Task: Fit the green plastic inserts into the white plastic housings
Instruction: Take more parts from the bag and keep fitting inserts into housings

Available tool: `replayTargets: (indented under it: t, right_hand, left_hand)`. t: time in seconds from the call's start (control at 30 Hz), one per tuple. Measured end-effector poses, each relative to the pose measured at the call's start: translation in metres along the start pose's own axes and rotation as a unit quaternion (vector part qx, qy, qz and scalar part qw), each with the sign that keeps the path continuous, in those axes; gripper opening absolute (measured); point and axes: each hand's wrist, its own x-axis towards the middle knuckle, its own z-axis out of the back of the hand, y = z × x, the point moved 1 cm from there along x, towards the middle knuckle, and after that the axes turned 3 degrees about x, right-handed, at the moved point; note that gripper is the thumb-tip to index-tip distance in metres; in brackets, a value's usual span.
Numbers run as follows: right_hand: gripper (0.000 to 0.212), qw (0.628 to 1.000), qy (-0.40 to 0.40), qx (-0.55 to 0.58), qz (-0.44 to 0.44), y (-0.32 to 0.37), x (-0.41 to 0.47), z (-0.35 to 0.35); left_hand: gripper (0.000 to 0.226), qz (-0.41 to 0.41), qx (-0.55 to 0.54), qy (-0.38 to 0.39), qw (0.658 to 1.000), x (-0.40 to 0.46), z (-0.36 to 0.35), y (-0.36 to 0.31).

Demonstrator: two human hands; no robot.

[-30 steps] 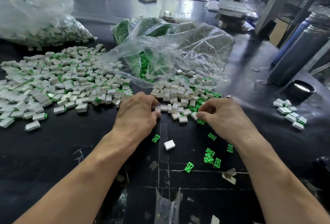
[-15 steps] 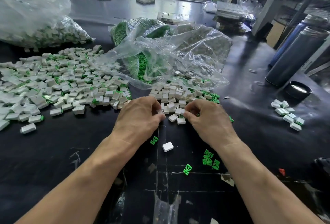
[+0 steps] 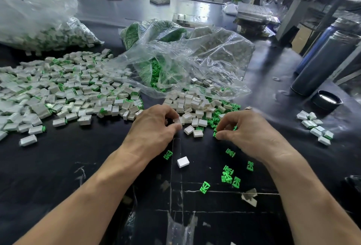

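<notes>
My left hand (image 3: 154,127) pinches a small white housing (image 3: 177,121) between thumb and fingertips at the near edge of a pile of white housings (image 3: 195,106). My right hand (image 3: 248,133) is curled, its fingertips pinching a green insert (image 3: 215,134) beside the pile's green inserts (image 3: 212,120). Loose green inserts (image 3: 227,175) lie on the black table near my right wrist. One white housing (image 3: 183,162) sits alone between my forearms, with a single green insert (image 3: 168,155) next to it.
A wide heap of assembled white-and-green parts (image 3: 64,92) covers the left. Clear plastic bags (image 3: 175,57) with green inserts lie behind the pile. Another full bag (image 3: 39,22) sits far left. A small cluster of parts (image 3: 314,127), a dark cap (image 3: 327,100) and a cylinder flask (image 3: 324,63) stand right.
My right hand drew away from my left, moving right to the green inserts and pinching one. My left hand stayed put, still holding its white housing.
</notes>
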Motion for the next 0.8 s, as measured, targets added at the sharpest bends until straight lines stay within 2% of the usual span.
replayTargets:
  t: [0.17,0.4,0.47,0.53,0.63,0.8]
  right_hand:
    - [0.012,0.998,0.009,-0.057,0.007,0.007,-0.001,-0.006]
    - [0.006,0.994,-0.029,-0.096,0.038,0.016,-0.004,-0.012]
    - [0.005,0.996,-0.064,-0.040,0.044,0.015,-0.003,-0.015]
    - [0.004,0.991,-0.096,0.075,0.047,0.014,-0.002,-0.019]
    - [0.012,0.959,-0.092,0.265,0.047,0.017,-0.002,-0.025]
    - [0.013,0.904,-0.068,0.415,0.077,0.029,-0.006,-0.029]
  left_hand:
    - [0.016,-0.007,-0.046,-0.007,0.999,-0.002,0.000,-0.003]
    - [0.028,0.007,-0.202,0.009,0.979,-0.005,0.002,-0.011]
    - [0.027,0.006,-0.233,0.017,0.972,-0.006,0.003,-0.014]
    - [0.025,-0.001,-0.255,0.024,0.967,-0.008,0.004,-0.017]
    - [0.021,-0.007,-0.271,0.035,0.962,-0.008,0.003,-0.021]
    - [0.017,-0.011,-0.281,0.050,0.958,-0.009,0.000,-0.021]
